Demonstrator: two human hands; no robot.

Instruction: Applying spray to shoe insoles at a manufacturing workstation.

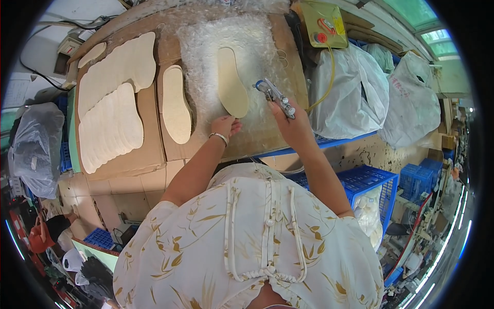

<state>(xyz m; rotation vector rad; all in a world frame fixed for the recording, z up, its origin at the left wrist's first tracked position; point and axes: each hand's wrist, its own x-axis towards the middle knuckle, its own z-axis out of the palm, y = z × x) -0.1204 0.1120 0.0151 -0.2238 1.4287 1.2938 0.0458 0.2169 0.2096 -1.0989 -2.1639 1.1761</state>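
Note:
A cream insole points away from me over a whitish, glue-speckled sheet on the worktable. At its near end is my left hand, fingers curled and closed on the edge; the exact grip is partly hidden. My right hand is wrapped round a metal spray gun with a blue-ringed nozzle, which points left toward the insole from a short distance. To the left, a small stack of insoles lies on brown cardboard.
Overlapping rows of insoles cover the table's left side. A yellow hose runs from a yellow-green can at the back right. White plastic bags stand right of the table. A blue crate sits near my right elbow.

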